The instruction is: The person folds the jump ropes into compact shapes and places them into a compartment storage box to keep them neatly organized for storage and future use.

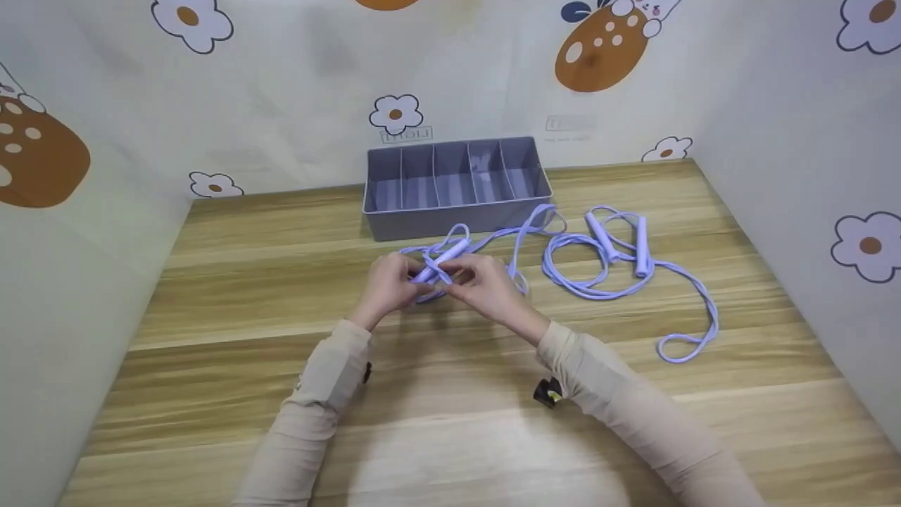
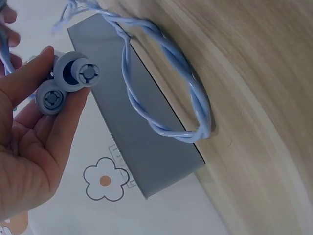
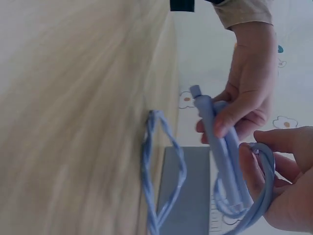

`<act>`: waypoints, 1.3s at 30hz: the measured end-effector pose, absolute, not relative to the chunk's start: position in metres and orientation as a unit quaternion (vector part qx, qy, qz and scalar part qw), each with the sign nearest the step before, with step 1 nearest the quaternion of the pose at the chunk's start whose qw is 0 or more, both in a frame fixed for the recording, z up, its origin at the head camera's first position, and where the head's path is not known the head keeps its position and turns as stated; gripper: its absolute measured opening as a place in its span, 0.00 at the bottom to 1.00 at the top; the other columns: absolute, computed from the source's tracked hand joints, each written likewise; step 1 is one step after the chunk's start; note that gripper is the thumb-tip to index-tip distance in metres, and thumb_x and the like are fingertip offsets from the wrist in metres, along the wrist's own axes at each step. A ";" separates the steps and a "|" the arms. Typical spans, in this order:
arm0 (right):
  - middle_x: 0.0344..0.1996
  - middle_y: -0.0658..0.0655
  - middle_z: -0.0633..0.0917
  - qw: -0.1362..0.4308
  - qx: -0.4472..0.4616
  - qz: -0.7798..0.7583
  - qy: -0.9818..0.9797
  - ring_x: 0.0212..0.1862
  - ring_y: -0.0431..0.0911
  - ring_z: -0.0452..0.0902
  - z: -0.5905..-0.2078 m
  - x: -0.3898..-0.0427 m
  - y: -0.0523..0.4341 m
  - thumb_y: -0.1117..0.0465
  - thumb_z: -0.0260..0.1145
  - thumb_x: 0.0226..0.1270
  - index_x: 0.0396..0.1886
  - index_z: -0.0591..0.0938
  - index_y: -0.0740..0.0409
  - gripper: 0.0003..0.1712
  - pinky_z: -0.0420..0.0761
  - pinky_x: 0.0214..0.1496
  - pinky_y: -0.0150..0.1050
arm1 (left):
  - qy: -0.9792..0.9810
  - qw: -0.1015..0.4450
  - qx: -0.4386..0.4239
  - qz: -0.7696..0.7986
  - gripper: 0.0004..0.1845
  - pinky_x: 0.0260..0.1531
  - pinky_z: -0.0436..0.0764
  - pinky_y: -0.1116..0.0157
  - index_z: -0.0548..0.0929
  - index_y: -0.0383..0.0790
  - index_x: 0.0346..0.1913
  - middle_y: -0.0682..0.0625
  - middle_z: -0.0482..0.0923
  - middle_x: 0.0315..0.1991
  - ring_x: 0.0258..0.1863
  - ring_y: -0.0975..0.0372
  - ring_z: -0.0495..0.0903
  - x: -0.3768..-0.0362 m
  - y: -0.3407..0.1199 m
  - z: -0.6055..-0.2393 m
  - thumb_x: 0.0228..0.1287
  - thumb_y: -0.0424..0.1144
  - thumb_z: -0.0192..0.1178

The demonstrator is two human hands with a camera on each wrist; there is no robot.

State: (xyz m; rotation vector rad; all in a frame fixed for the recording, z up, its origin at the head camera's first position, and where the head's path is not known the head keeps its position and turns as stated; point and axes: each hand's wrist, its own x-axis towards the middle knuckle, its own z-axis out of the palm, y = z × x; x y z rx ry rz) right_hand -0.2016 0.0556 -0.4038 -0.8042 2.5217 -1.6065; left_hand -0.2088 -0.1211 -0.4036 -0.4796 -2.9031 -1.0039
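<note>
Holding the two handles (image 1: 441, 259) of the lilac skipping rope side by side, your left hand (image 1: 386, 285) has its fingers curled round them near their butt ends; the left wrist view shows both round end caps (image 2: 68, 81) poking out past your fingertips. Your right hand (image 1: 486, 282) pinches a turn of the rope's cord (image 3: 261, 196) right against the handles, so both hands are closed on the same rope, just above the wooden table (image 1: 246, 338) and near its middle.

Expect the handles to be light, stiff and a bit slick, so they give you the firm place to hold. The cord looks soft, springy plastic that will want to uncoil, so keep your pinch tight where it crosses the handles. The rest of the cord trails far and right from your hands, its twisted loop (image 2: 166, 93) lying on the table against the near wall of the grey divided box (image 1: 454, 186).

A second lilac rope (image 1: 619, 260) lies loose on the table to the right, well apart from your hands, with its tail looping toward the near right.
</note>
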 end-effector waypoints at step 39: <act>0.30 0.70 0.79 0.286 -0.311 -0.615 0.665 0.24 0.35 0.71 -0.455 -0.208 0.098 0.67 0.46 0.71 0.42 0.71 0.85 0.18 0.73 0.29 0.26 | -0.675 -0.210 -0.059 -0.705 0.07 0.30 0.81 0.69 0.80 0.38 0.26 0.52 0.82 0.23 0.26 0.64 0.83 -0.204 -0.130 -0.395 0.56 0.24 0.57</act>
